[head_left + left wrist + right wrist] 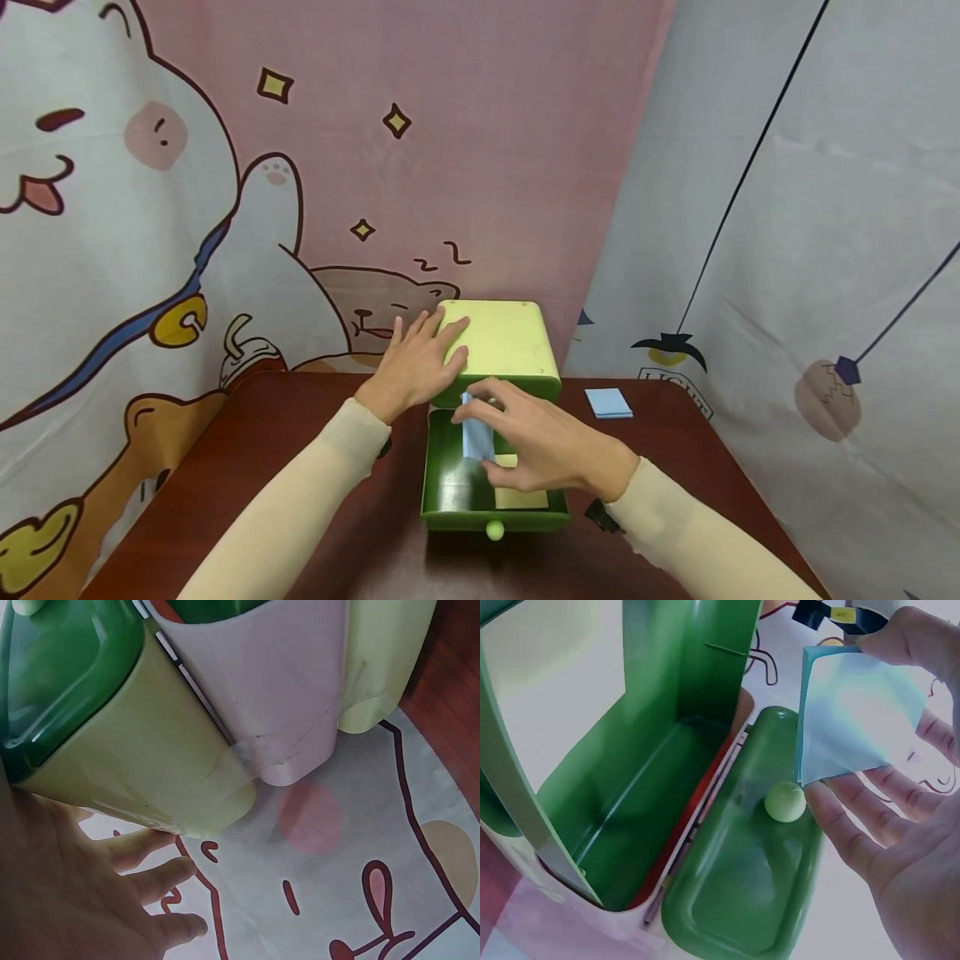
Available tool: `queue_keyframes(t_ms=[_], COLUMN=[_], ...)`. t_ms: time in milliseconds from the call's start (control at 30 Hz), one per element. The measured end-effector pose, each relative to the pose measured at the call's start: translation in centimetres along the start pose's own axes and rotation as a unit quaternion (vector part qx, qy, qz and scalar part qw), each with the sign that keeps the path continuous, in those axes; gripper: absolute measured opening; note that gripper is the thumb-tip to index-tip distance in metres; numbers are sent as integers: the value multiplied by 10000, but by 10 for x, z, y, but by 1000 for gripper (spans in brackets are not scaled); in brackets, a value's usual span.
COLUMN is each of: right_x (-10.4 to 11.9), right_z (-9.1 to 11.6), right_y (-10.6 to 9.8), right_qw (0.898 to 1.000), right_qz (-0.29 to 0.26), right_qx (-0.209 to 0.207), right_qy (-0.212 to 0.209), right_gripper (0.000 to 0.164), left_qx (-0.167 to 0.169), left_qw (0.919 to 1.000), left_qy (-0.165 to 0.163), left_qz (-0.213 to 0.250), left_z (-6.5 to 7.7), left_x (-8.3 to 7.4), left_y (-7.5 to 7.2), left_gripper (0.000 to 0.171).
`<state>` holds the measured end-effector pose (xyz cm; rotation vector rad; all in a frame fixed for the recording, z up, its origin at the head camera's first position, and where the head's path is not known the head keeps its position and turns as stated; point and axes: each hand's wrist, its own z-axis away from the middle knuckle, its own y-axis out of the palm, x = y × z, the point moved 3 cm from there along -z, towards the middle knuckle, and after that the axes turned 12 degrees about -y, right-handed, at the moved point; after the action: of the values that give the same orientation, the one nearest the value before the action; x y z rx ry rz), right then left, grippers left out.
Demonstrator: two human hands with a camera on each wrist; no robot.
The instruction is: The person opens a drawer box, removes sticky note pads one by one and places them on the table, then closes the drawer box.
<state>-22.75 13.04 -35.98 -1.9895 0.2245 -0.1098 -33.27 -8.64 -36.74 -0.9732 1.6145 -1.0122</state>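
Observation:
My right hand [543,437] pinches a light blue sticky note pad [477,433] between thumb and fingers, tilted on edge above the pulled-out green drawer [450,487]. A pale yellow paper pad [522,498] lies at the drawer's right side, partly covered by that hand in the head view. My left hand [420,367] rests with spread fingers on the upper left edge of the small drawer cabinet [506,337], which has a pale yellow top. In the right wrist view, the blue pad [859,712] shows its broad face, with fingers behind its edge.
Another light blue pad [608,403] lies on the dark red table [645,483], right of the cabinet. The left wrist view shows a pink section [262,682] between yellow ones. A round light green knob [495,530] sticks out from the drawer front. Printed cloth [510,150] hangs behind.

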Motion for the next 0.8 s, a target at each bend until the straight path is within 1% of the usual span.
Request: queue_keyframes(t_ms=[367,667,800], right_x=[-4,-9,-13], right_z=[11,23,28], right_y=[-13,-25,-29], right_qw=[9985,9965,9952], right_qz=[237,331,361], right_qx=[-485,-616,-698], right_qy=[125,458,575], right_gripper=[68,76,77], left_qx=[-60,-66,-82], left_qw=[10000,9999,9999], left_qy=[49,51,56], left_qz=[-50,-96,-125], left_z=[0,-1,-2], left_x=[0,0,0], left_y=[-1,-2,-3], left_gripper=[68,68,68])
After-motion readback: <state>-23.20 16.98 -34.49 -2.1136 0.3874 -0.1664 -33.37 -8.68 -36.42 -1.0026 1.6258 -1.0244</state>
